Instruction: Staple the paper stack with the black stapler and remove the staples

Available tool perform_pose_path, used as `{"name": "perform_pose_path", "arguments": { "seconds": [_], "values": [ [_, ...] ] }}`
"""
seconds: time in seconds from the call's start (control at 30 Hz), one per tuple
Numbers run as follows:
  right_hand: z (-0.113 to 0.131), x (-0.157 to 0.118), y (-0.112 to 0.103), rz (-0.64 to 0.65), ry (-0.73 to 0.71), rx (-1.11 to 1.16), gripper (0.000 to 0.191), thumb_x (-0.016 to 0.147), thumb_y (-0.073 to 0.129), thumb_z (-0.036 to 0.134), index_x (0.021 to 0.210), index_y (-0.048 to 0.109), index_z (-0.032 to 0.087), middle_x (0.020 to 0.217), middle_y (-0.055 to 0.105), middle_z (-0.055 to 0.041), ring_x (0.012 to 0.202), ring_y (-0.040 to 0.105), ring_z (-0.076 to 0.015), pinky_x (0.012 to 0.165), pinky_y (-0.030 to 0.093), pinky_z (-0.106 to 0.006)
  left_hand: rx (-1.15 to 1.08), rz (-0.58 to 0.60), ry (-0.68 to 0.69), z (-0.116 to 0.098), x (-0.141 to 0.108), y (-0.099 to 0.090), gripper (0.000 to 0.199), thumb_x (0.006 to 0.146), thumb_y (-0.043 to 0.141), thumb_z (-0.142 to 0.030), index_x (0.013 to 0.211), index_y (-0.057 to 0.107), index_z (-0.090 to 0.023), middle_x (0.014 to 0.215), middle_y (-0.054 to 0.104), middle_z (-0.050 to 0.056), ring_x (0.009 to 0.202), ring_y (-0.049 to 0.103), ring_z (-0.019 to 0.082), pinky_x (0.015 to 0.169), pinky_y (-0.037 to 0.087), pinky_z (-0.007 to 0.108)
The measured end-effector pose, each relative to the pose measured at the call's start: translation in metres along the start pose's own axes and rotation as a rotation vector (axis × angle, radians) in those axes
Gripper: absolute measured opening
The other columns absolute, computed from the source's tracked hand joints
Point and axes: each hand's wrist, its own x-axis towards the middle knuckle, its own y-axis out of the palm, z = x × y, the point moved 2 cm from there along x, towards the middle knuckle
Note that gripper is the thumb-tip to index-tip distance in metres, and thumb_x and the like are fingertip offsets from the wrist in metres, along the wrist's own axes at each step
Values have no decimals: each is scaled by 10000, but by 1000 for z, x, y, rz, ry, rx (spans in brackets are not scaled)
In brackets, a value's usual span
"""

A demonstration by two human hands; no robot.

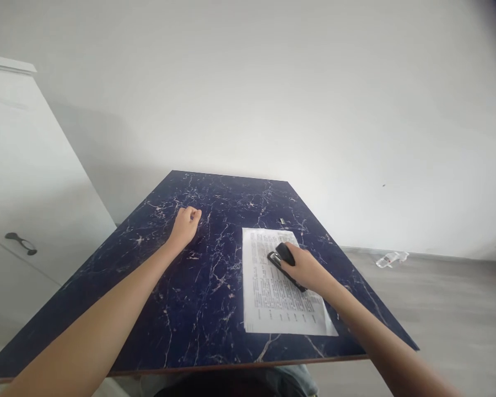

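Toward the right of the table, my right hand (303, 267) is closed around a black stapler (286, 255). The stapler lies at a slant over a printed sheet of paper (260, 286), and a bit of bare metal shows at its far end. My fingers cover much of its body. Over the left half of the table, my left hand (187, 223) is curled into a loose fist, apart from the paper. Nothing shows between its fingers. Just beyond the paper's far edge lies a small, light-coloured piece (282, 221), too small to name.
Dark blue, marble-patterned table (215, 298) stands against a white wall (240, 82). A white cabinet (28, 165) with a dark handle (21, 243) is close on the left. On the grey floor (438, 309) at right lies a crumpled clear wrapper (391, 259).
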Motion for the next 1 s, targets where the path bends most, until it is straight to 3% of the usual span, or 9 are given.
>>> {"name": "perform_pose_path", "arguments": {
  "seconds": [0.1,0.2,0.3,0.37,0.47,0.57,0.67,0.77,1.0],
  "values": [
    [-25,2,-9,12,48,55,335,950,573,404,1212,563,195,910,708,-101,647,653,-221,532,442,-308,-1,17,-17,0,0,1,265,998,470,-404,906,602,-194,997,577,92,904,620,241,872,499,391],
    [-42,21,-24,-5,11,159,407,969,552,533,1224,608,220,1090,723,-130,863,708,-264,672,535,-346,-5,17,-20,-1,-2,-1,280,1012,444,-403,909,600,-195,988,585,82,852,618,221,873,500,381],
    [-60,53,-44,-262,73,145,509,1038,360,574,1117,685,192,1134,723,-152,1045,692,-299,868,545,-409,-13,10,-36,-1,-3,-4,335,1028,396,-420,914,612,-192,947,588,74,761,616,198,831,508,365],
    [-68,76,-47,-390,43,6,516,1036,382,551,1172,686,158,1231,694,-183,1175,647,-322,1005,495,-451,-17,17,-50,0,-2,-5,370,1028,391,-444,906,627,-187,933,595,71,702,617,184,804,511,358],
    [-69,109,-23,-195,-204,-139,619,1031,420,562,1484,502,149,1608,389,-192,1494,365,-315,1200,324,-454,-33,17,-53,4,1,-7,390,1014,408,-470,883,634,-181,951,605,66,638,620,159,780,512,350],
    [-61,133,12,-34,-188,-275,787,1027,382,635,1626,271,137,1695,159,-194,1582,85,-326,1266,123,-507,-88,-1,-61,12,5,-8,379,1000,415,-470,881,636,-187,880,605,51,617,617,160,690,512,323],
    [-40,148,36,-24,-136,-335,806,1031,343,660,1650,205,162,1701,107,-203,1582,31,-345,1261,55,-540,-257,-66,-184,21,11,-8,323,957,483,-461,882,643,-191,799,612,43,601,612,169,565,483,288],
    [-1,162,52,-13,-207,-304,794,1030,331,671,1648,220,186,1709,69,-185,1584,30,-337,1258,37,-545,-392,-198,-336,31,18,-11,266,928,482,-414,882,616,-189,802,626,43,568,598,156,493,458,266],
    [138,202,109,66,-427,-192,827,1030,312,669,1646,200,129,1707,85,-180,1585,47,-326,1252,24,-584,-319,-535,-521,69,27,-63,186,833,457,-286,935,572,-180,655,519,-10,500,516,143,453,426,245]
  ]
}}
